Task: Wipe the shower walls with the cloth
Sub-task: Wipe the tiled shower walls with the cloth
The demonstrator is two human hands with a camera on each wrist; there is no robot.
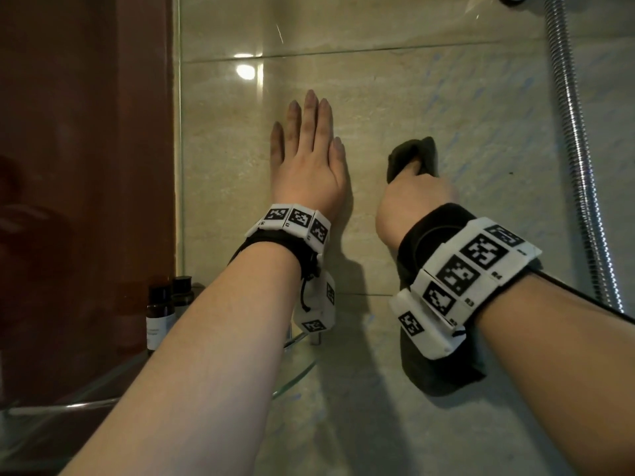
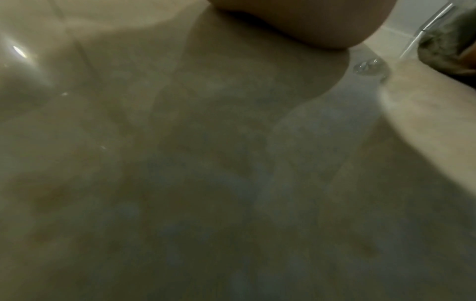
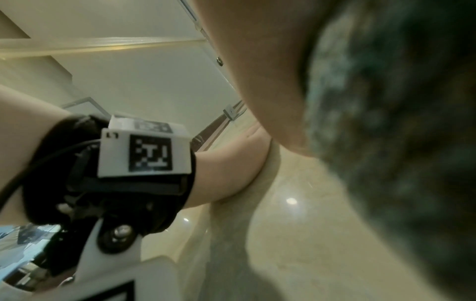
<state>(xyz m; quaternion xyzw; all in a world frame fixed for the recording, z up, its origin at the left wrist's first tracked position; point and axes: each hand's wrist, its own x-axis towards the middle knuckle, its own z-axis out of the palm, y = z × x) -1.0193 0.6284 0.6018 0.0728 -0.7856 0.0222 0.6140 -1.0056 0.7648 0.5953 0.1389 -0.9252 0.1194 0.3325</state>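
A person leans into a tiled shower, both arms stretched toward the beige wall [image 1: 378, 108]. The left hand [image 1: 309, 159] lies flat on the tile with its fingers straight and close together, holding nothing; it appears to serve as a brace while the other arm works. Just to its right, the right hand [image 1: 412, 197] is closed around a dark cloth [image 1: 414, 154], fingers curled into the fabric so that a bunched end pokes out above the knuckles against the wall. More of the cloth hangs below the wrist, behind the marker-covered band [image 1: 470, 286], which suggests it is gripped at the middle for a firm, wadded wiping face.

At the right edge a ribbed metal shower hose [image 1: 577, 159] runs down the wall, well apart from the cloth. Low on the left, two small dark bottles [image 1: 165, 304] stand on a glass corner shelf [image 1: 292, 376] beside the glass partition [image 1: 177, 132].

Much stays unclear. The right fingertips are buried in the fabric, so where they press cannot be told. The left wrist view is a blur of tile, and the right wrist view shows mostly out-of-focus cloth [image 3: 399, 142]. How much of the wall is already wiped cannot be judged.
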